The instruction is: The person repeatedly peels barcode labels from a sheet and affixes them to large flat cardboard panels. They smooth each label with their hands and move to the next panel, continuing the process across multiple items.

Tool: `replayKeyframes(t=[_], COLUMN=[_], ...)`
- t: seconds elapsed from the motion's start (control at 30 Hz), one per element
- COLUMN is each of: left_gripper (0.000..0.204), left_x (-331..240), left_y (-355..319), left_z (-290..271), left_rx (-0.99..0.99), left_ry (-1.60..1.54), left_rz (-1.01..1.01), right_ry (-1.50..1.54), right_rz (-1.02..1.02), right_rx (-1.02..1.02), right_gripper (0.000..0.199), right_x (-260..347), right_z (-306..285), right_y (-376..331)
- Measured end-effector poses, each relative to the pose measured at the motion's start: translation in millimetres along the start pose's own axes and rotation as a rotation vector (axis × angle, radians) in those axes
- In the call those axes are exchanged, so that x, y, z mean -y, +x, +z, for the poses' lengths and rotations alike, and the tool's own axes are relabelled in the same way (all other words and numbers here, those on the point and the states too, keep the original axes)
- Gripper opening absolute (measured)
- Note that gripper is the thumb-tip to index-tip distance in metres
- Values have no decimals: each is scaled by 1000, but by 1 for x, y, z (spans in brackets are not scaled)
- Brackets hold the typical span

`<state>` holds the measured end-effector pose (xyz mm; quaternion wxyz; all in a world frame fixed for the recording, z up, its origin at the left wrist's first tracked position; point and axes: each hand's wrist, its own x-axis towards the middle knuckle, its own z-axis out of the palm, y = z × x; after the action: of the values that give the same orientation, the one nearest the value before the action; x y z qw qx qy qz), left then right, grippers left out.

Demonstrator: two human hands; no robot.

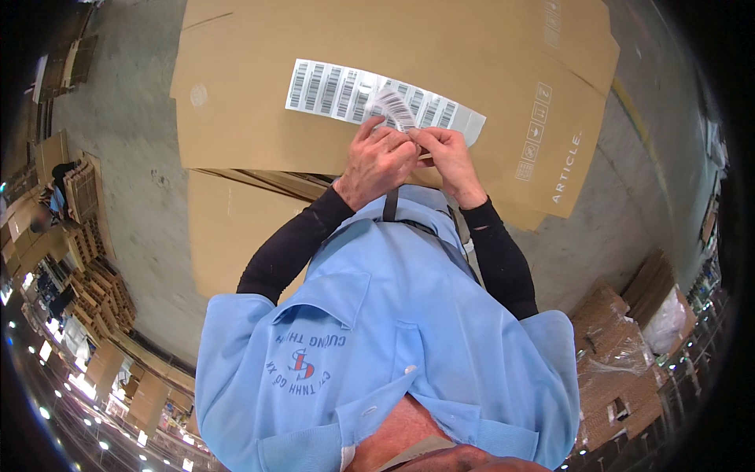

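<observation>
- Light-blue work shirt [425,291] spreads below the left grip [380,163] and right grip [454,161].
- Right grip pinches a curled white barcode label [394,107] by its lower end.
- Left grip curls just beside it; whether it clasps the label, I cannot tell.
- Barcode label sheet [318,88] lies just beyond both grips, on brown cardboard [259,47].

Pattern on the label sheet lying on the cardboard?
White label sheet with a row of dark barcode stripes; best seen in the head view.
</observation>
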<state>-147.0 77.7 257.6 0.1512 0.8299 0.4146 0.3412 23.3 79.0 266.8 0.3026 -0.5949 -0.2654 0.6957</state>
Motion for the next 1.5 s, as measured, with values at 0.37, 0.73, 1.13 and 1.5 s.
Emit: replayKeyframes(t=[0.37,0.73,1.13,1.5], left_gripper=[39,10,18,32], left_x=[11,76,126,312], left_y=[8,54,92,214], left_z=[-16,-37,-13,106], left_rx=[-199,14,-74,261], left_ry=[-204,-687,-603,-299], left_rz=[-162,-521,-620,-344], right_ry=[-242,-383,104,301], right_rz=[-28,-37,-1,-64], right_rx=[48,201,89,-141], right_gripper=[21,18,14,31], right_x=[-3,8,-24,-12], right_z=[-20,-8,-9,-6], right_y=[2,3,68,245])
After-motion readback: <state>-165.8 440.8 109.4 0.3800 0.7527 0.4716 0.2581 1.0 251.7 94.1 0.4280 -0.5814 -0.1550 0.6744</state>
